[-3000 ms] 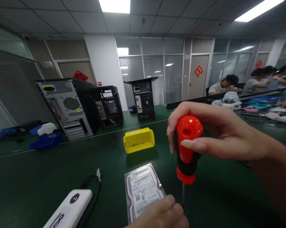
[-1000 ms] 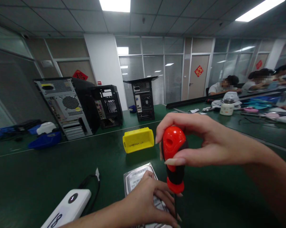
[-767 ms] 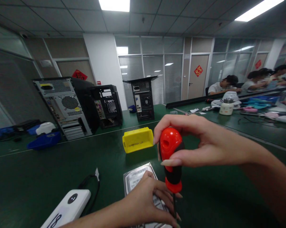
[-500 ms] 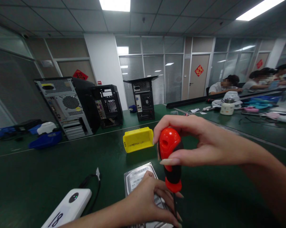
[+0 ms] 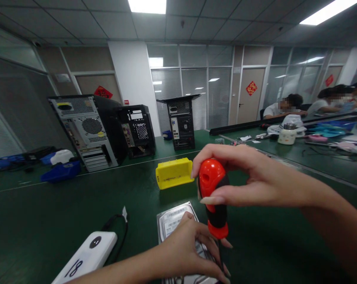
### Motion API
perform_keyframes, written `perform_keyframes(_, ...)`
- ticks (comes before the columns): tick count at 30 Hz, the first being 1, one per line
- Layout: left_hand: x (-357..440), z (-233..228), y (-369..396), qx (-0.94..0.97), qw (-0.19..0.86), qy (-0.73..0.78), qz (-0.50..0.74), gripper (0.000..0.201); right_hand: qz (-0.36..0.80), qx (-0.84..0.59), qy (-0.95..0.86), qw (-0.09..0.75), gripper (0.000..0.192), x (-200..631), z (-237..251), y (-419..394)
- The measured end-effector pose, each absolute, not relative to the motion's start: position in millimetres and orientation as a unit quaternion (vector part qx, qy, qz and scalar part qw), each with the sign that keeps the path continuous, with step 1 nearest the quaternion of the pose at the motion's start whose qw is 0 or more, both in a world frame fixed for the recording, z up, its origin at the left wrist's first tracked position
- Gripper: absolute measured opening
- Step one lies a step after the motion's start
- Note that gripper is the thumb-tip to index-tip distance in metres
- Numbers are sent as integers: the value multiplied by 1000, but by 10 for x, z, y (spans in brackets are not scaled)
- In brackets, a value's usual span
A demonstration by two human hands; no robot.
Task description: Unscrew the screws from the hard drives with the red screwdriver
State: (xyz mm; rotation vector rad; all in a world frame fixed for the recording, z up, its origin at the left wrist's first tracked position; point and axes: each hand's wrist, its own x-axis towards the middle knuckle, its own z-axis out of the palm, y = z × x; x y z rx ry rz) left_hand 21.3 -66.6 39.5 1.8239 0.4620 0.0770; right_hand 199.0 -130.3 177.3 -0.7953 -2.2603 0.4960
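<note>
My right hand (image 5: 246, 175) is closed round the red and black handle of a screwdriver (image 5: 211, 175), which stands nearly upright. Its thin shaft runs down past the fingers of my left hand (image 5: 187, 246); the tip is hidden. Beneath that hand lies a silver hard drive (image 5: 170, 217) with a label, flat on the green table. My left fingers curl over the drive, gripping its right side close to the shaft. Just beyond the drive a yellow bin (image 5: 174, 179) holds small dark bits, too tiny to name.
A white power bank (image 5: 89, 256) marked 18, with a black cable, lies at left front. Computer cases (image 5: 91, 126) stand along the back beside a blue bin (image 5: 61, 172). A jar (image 5: 286, 136) and clutter sit at right, where people work.
The whole view has shifted slightly, with the scene appearing a little further right. Both hands keep nearly the same pose on the screwdriver and the hard drive.
</note>
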Motion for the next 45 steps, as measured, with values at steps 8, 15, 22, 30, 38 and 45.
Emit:
perform_keyframes(8, 202, 421, -676, 800, 571, 185, 24, 51, 189, -306, -869, 339, 22, 1995, 1765, -1319)
perform_keyframes(15, 203, 433, -690, 807, 561, 180, 26, 54, 186, -307, -871, 336, 21, 2002, 1765, -1303)
perform_keyframes(22, 216, 436, -698, 813, 554, 180, 31, 55, 198, -304, -870, 335, 23, 1989, 1761, -1307)
perform_keyframes(30, 236, 392, -725, 798, 567, 196, 51, 52, 180, -317, -870, 333, 27, 1985, 1754, -1313)
perform_keyframes(38, 212, 383, -706, 805, 557, 190, 77, 51, 174, -323, -870, 330, 25, 1971, 1754, -1320)
perform_keyframes(45, 199, 367, -658, 811, 560, 163, 58, 49, 181, -324, -866, 335, 25, 1957, 1766, -1310)
